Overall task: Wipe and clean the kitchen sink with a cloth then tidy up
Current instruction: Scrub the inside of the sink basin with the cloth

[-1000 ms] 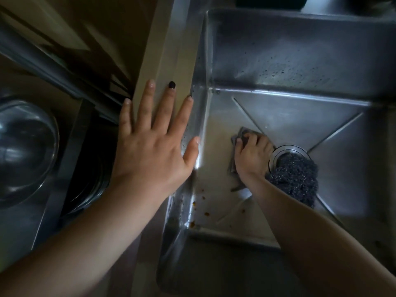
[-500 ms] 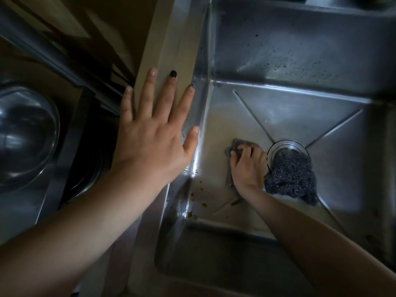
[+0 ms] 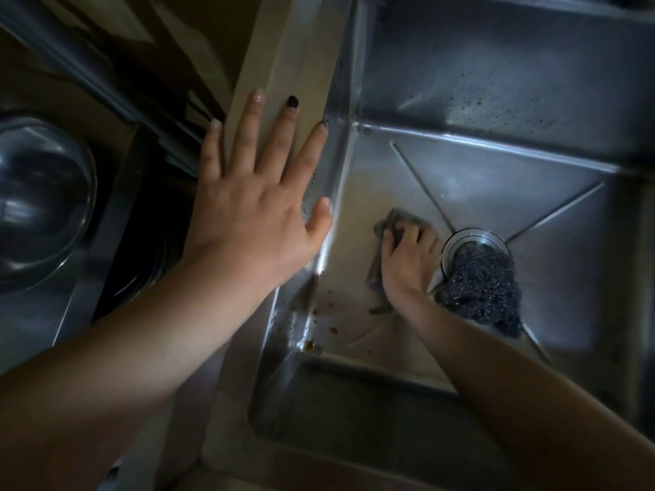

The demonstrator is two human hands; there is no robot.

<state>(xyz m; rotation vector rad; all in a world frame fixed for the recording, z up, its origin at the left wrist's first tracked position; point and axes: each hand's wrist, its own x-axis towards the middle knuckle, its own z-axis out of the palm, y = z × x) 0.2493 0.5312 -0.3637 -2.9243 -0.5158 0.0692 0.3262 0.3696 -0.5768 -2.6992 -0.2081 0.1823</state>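
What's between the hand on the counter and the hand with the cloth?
Head view: just the sink's side wall and a bare strip of its floor, between the left hand and the right hand holding the cloth.

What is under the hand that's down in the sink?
A grey cloth lies under the right hand, its edges showing past the fingers. The hand hides its middle.

Bare sink floor [image 3: 496,178] from 12 to 2 o'clock of right hand [image 3: 407,264], which grips cloth [image 3: 393,219]. At 3 o'clock, scourer [image 3: 485,288] over drain [image 3: 460,238], just beside. At 9 o'clock, sink wall [image 3: 338,161] near; left hand [image 3: 255,214] flat above it.
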